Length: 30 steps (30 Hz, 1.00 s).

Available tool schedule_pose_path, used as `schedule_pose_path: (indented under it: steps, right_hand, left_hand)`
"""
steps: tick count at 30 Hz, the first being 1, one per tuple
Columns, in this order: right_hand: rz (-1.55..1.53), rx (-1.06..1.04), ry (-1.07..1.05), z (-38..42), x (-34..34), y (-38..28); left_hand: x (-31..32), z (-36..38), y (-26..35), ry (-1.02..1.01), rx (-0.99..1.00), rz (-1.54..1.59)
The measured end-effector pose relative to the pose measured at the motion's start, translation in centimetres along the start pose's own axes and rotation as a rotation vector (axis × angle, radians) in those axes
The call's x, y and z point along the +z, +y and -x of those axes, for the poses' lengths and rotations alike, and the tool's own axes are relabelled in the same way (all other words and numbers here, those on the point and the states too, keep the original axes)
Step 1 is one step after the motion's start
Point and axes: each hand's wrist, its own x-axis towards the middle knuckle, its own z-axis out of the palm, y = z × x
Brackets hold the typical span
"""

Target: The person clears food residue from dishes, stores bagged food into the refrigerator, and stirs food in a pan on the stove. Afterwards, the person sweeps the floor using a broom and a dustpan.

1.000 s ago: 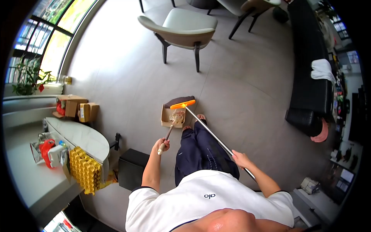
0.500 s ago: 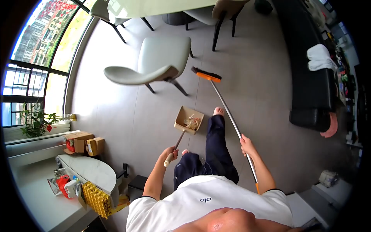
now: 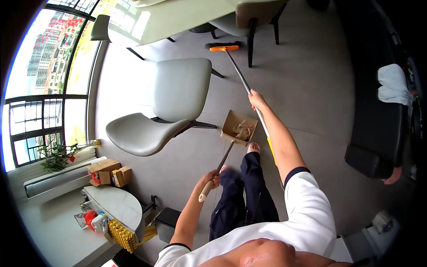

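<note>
My left hand [image 3: 212, 179] is wrapped round the handle of a long-handled dustpan [image 3: 227, 133]. Its beige pan rests on the floor in front of my feet, with a heap of light-coloured debris [image 3: 243, 131] inside. With my arm stretched forward, my right hand [image 3: 257, 99] grips the metal pole of a broom [image 3: 224, 48]. The broom's orange head with dark bristles lies on the floor near the dining table, left of a chair's black leg and well beyond the pan.
A grey chair [image 3: 181, 89] stands at front left, close to the dustpan. The dining table [image 3: 178, 20] and a brown-backed chair [image 3: 260, 18] are ahead. A black sofa [image 3: 373, 120] runs along the right. Cardboard boxes [image 3: 104, 171] and a marble-look counter [image 3: 118, 202] are at left.
My right arm has reached forward, pushing the broom head away toward the table. My left hand and the dustpan have shifted slightly to the right in view, as the camera has moved.
</note>
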Motion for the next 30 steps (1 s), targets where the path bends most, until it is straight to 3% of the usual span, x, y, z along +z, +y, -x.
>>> schedule_pose_path:
  steps: [2,5,7,10,15,18,23,27,30]
  right_hand:
    - [0.114,0.120,0.001,0.0,-0.3,-0.4]
    - [0.212,0.121,0.002,4.4,-0.6,5.2]
    - [0.309,0.026,0.048,8.2,-1.0,11.8]
    - [0.378,-0.044,0.074,15.2,-4.5,14.5]
    - [0.555,0.155,-0.021,22.6,-8.8,17.8]
    - [0.571,0.156,0.008,27.8,-10.3,20.0]
    - [0.178,0.360,-0.054,32.9,-12.3,14.2]
    - [-0.003,0.391,-0.012,29.4,-8.8,10.7]
    - [0.104,0.178,0.157,19.9,-3.1,10.9]
  left_hand:
    - [1.9,-1.1,1.7,0.033,0.016,-0.025]
    - [4.5,-2.1,4.0,-0.008,-0.028,0.115]
    - [6.0,-2.8,5.5,-0.008,-0.040,0.136]
    - [7.5,-3.8,6.7,0.015,-0.023,0.129]
    - [7.3,-4.2,7.8,0.016,-0.028,0.070]
    - [7.0,-4.5,8.1,0.016,-0.029,0.050]
    - [7.9,-3.6,7.9,0.048,-0.001,0.046]
    - [6.7,-4.1,8.6,0.008,-0.024,0.054]
    - [7.1,-3.1,8.2,-0.001,0.001,0.098]
